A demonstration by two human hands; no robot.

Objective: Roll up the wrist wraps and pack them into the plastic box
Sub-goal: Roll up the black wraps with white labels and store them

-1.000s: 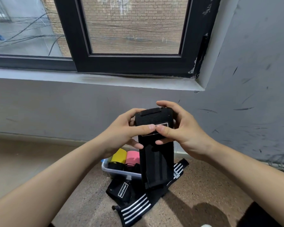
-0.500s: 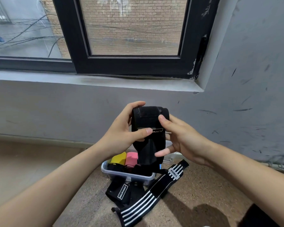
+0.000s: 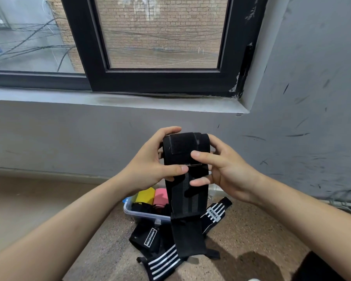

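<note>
Above the plastic box [image 3: 146,214]: I hold a black wrist wrap [image 3: 185,159], tail hanging.
Left hand [image 3: 148,166]: fingers curled round the roll.
Right hand [image 3: 229,173]: thumb and forefinger pinch it.

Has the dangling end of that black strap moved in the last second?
Yes, downward. The strap's loose end now hangs well past the near rim of the plastic box, over the straps on the floor; earlier it stopped closer to that rim.
</note>
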